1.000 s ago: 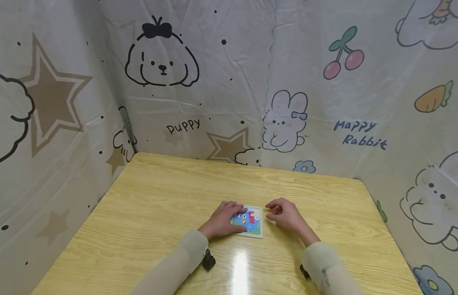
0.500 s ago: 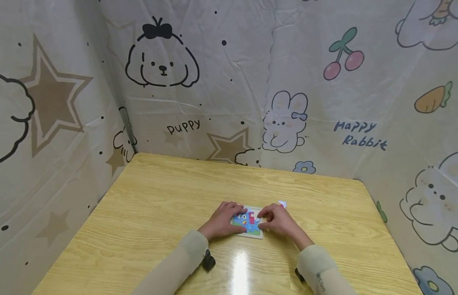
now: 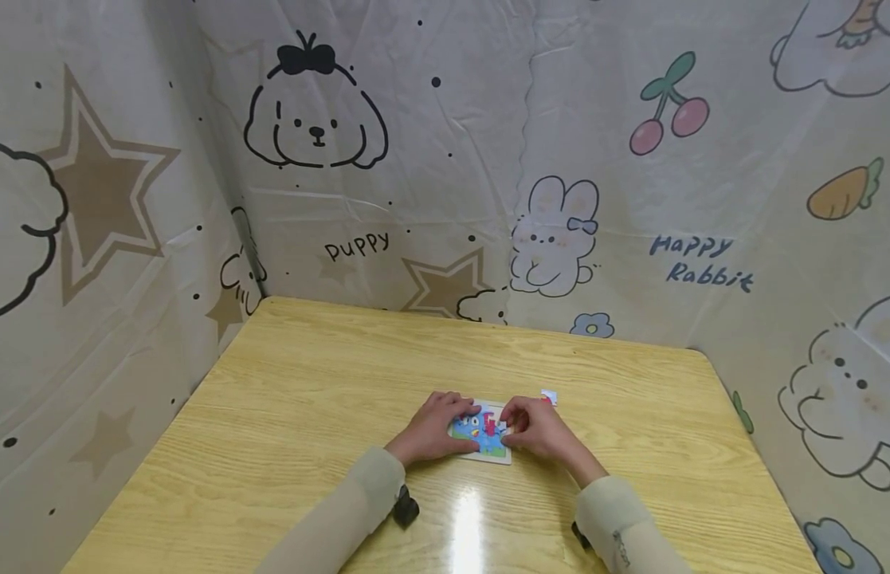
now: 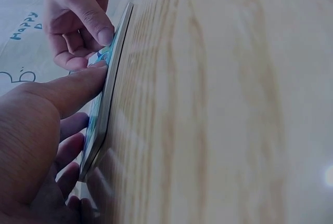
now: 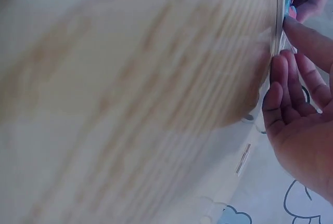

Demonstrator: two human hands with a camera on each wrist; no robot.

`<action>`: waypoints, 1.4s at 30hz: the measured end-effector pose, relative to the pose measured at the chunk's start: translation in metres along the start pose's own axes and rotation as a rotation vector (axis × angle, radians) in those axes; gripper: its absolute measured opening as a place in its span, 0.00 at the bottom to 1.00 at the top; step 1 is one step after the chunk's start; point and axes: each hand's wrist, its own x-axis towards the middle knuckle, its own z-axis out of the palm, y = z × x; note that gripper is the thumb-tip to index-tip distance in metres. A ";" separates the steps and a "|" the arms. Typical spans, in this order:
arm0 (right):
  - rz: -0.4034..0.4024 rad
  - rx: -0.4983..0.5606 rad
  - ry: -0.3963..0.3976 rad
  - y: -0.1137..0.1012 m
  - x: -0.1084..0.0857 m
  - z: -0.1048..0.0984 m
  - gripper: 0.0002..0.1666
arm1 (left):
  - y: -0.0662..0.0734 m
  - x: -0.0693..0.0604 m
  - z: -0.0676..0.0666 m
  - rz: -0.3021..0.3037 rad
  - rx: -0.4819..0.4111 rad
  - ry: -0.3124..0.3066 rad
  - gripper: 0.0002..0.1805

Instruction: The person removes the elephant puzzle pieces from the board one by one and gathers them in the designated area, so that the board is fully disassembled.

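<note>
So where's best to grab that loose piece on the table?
Probably by two opposite edges, pinched from above: the piece lies flat and thin on the table. I'd come from the far side, since the right hand overlaps its near part in the head view.

Tabletop beneath the left hand: wood-grained, smooth, glossy (one bright reflection shows). Puzzle board at that hand: smooth printed face. Sleeve behind it: matt cloth. Wall covering beyond it: creased, cloth-like.
</note>
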 end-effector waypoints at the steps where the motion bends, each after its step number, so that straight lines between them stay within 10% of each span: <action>1: -0.013 0.015 -0.007 0.000 0.000 0.000 0.14 | 0.000 0.000 0.000 0.001 0.003 0.003 0.37; 42: -0.142 -0.102 -0.020 -0.005 -0.002 -0.001 0.15 | 0.004 0.000 -0.003 -0.018 -0.014 -0.009 0.40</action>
